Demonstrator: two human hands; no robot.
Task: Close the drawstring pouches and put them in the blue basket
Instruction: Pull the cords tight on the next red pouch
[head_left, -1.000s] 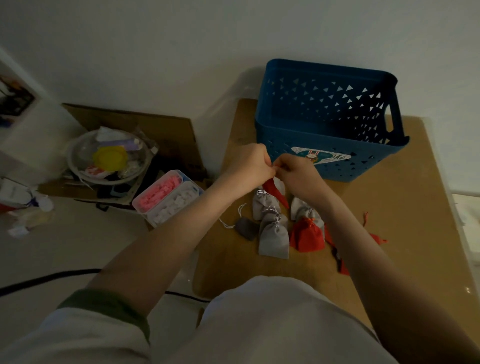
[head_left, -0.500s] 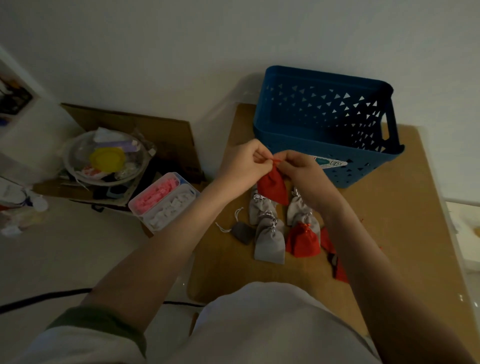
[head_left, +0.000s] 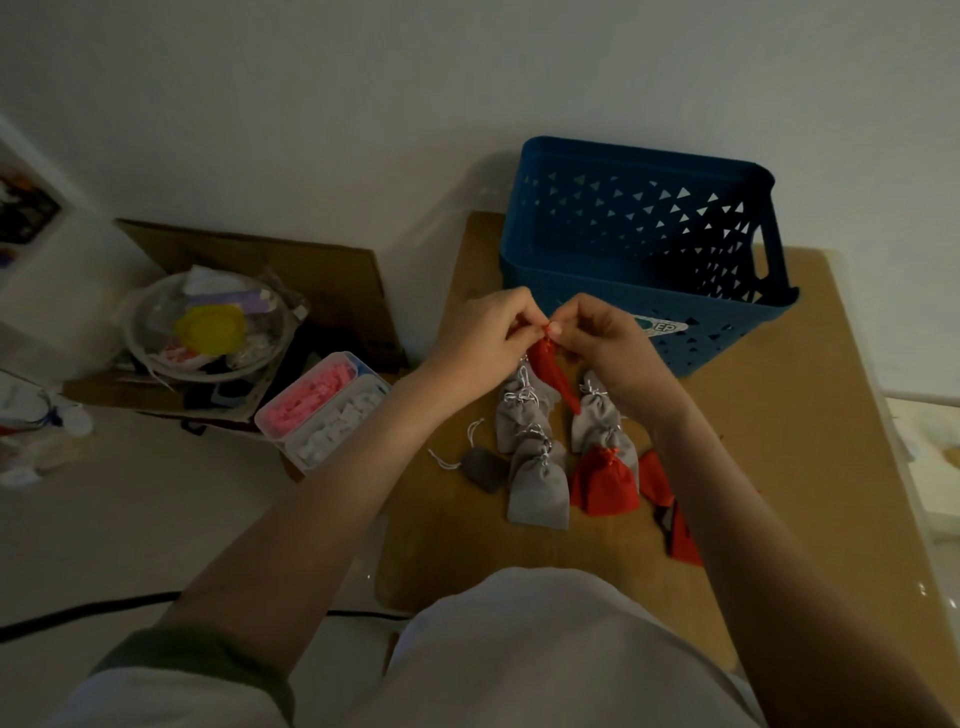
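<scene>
Red cloth hangs between our two hands: a small red drawstring pouch (head_left: 555, 371), held up above the tabletop (head_left: 779, 441) and just in front of the blue basket (head_left: 727, 338). Our left hand (head_left: 488, 338) and right hand (head_left: 605, 340) meet at its gathered mouth. The fingers (head_left: 519, 317) of both are curled and pinch the top; we cannot tell whether they grip cord or cloth. The pouch's body dangles below them, tilted toward our right. Beneath it on the tabletop lie clustered grey pouches (head_left: 537, 483) with pale cords, a second red pouch (head_left: 605, 486) touching them, and a flat dark grey pouch (head_left: 485, 467) to their left. The basket stands at the tabletop's far side, near the wall.
</scene>
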